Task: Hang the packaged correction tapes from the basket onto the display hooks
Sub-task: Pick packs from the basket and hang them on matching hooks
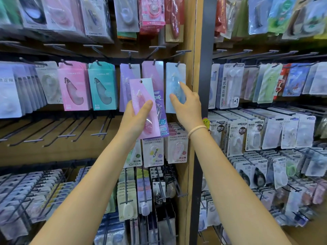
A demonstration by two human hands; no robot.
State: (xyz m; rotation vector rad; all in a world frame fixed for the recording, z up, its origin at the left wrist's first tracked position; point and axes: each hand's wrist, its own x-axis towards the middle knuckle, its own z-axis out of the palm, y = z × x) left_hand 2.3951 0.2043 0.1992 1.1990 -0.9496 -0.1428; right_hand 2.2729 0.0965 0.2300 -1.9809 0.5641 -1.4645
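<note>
My left hand (137, 119) grips a pink packaged correction tape (144, 98) upright in front of the display, its hang hole at the top. Behind it hang a pink pack (153, 73) and a purple pack (126, 80) on their hooks. My right hand (185, 105) reaches to a light blue pack (174, 76) that hangs on a hook (177, 64); thumb and fingers spread around its lower half, touching it. The basket is out of sight.
Pink (74, 85) and teal (102, 87) boxed tapes hang to the left. Several bare hooks (74, 128) jut out lower left. A wooden and dark post (200, 85) splits the display; packed hooks (265, 131) fill the right bay and lower rows.
</note>
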